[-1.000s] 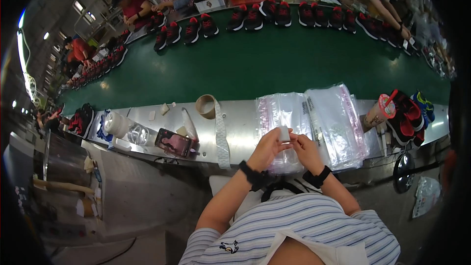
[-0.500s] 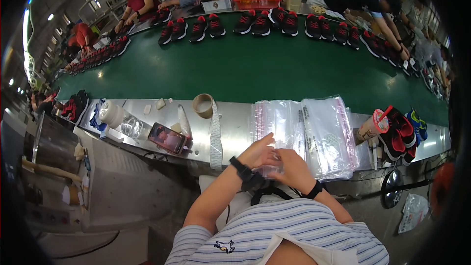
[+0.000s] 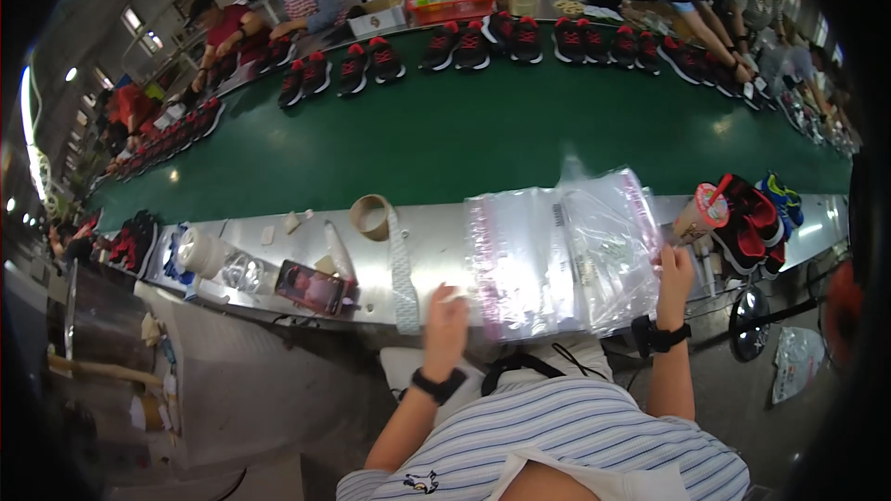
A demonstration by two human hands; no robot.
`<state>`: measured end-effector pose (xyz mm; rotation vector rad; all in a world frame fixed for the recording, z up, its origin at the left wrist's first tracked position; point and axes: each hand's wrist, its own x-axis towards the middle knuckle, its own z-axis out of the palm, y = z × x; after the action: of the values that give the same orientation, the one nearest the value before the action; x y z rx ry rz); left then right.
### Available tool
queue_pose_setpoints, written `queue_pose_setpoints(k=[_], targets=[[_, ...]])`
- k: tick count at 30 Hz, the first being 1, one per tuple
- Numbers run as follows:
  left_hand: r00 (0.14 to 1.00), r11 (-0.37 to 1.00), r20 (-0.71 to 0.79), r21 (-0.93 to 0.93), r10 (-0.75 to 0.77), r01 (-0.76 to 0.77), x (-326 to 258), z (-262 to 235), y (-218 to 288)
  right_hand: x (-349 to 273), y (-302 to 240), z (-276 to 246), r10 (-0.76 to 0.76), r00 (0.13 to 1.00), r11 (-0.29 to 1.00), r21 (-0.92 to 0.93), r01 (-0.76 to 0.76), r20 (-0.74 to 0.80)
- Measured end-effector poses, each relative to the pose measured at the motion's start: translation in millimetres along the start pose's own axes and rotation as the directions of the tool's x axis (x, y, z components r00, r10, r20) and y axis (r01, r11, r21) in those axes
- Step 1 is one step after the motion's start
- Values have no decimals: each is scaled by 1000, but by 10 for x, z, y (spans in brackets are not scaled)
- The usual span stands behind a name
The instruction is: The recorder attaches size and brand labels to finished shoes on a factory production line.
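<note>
My right hand [image 3: 675, 271] pinches the right edge of the top clear bag [image 3: 608, 246], fingers closed narrow on the plastic, lifting it off the stack of bags [image 3: 520, 264] that lies flat on the steel desk [image 3: 436, 237] in front of me; the stack's left edges carry a pink strip, and a small dark label sits near the middle top. My left hand [image 3: 445, 320] hovers at the stack's lower left corner, fingers bunched around something small and pale; I cannot tell what it is. Just right of the bags stands a cup [image 3: 698, 216] with a red straw and lid, touching a pile of red and black shoes [image 3: 752, 223]; left of the stack a strip of tape [image 3: 401, 269] trails down from a tape roll [image 3: 372, 215]; farther left lie a phone [image 3: 311, 286] and a clear plastic tub [image 3: 200, 252]. Beyond the desk runs the green belt [image 3: 483, 130], with pairs of dark shoes [image 3: 464, 44] lined along its far edge; a red tray [image 3: 455, 7] of small packets stands behind them.
</note>
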<state>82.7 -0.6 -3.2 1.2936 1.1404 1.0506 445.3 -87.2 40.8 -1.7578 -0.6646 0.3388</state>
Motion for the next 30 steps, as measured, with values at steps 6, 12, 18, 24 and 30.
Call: queue_pose_setpoints(k=[6,12,18,24,30], targets=[[910,669,-318,740,265,64,153,-614,192,-209,321,-440,-339,941,622,-749,229,7],[952,946,114,-124,-286,299,210,-554,-21,-594,-517,654,-318,860,930,-48,366,399],[912,733,172,-548,-373,404,35,-313,307,-1312,-606,1639,-137,236,990,127,56,962],[946,793,23,-539,-322,283,116,-413,159,-1415,-527,1621,10,96,980,9,-199,995],[825,742,-271,627,495,-239,-103,-246,420,-1326,-657,1514,109,282,994,-102,-42,953]])
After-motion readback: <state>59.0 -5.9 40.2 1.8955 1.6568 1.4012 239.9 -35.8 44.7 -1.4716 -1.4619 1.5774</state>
